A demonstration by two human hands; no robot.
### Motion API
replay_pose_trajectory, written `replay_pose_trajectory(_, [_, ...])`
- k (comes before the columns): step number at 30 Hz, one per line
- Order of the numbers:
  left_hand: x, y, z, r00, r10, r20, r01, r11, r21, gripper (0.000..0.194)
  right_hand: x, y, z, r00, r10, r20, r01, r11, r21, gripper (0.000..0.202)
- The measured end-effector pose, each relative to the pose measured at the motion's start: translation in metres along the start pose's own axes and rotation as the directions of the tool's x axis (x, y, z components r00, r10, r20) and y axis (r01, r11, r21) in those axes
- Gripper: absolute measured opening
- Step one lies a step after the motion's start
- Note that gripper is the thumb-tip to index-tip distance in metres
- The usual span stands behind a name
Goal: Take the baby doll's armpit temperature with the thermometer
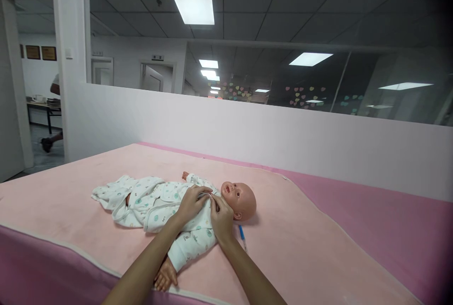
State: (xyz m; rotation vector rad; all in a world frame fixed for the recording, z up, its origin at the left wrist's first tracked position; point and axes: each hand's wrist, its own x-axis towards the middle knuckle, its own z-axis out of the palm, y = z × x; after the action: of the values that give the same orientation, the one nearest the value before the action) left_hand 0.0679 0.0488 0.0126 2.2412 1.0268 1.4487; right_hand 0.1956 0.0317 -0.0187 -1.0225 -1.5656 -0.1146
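A bald baby doll (244, 199) lies on its back on the padded pink surface, its head to the right. It wears white baby clothes (198, 243) with a small green and grey print. My left hand (193, 203) rests on the doll's chest, fingers closed on the front of the clothes near the neck. Right beside it, my right hand (222, 217) pinches the edge of the clothes just below the doll's chin. The fingertips of both hands almost meet, and the exact bit of cloth between them is partly hidden. One doll hand (166, 274) sticks out of the near sleeve.
A slim blue-ended stick (242, 233) lies by the doll's head, partly behind my right forearm. The pink mat (300, 248) has a pale piped edge. A white wall (247, 128) with windows runs behind. Through the doorway at left, a person's leg (53, 140) shows.
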Motion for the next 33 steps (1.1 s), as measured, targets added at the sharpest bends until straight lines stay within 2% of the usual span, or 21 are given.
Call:
replay_pose_trajectory(8, [0.0000,0.0010,-0.0005,1.000,0.005,0.021,-0.005,1.000,0.028,0.023,-0.0006,0.0001,0.0012,0.999,0.023,-0.026,-0.024,0.999,-0.045,0.023])
replay_pose_trajectory(15, [0.0003,0.0010,-0.0007,1.000,-0.022,0.016,0.021,1.000,0.007,0.021,-0.0003,-0.0016,0.0009,1.000,0.019,0.010,-0.019,1.000,0.001,0.025])
replay_pose_trajectory(24, [0.0015,0.0004,-0.0008,0.998,-0.056,0.037,0.062,0.977,-0.204,0.020,-0.0023,0.0012,0.0033,0.997,0.077,-0.007,-0.077,0.996,0.032,0.020])
replay_pose_trajectory(33, [0.0028,0.0021,-0.0032,0.994,-0.065,0.091,0.085,0.969,-0.233,0.012,0.0002,-0.0037,0.0009,0.998,0.059,0.016,-0.059,0.998,0.037,0.021])
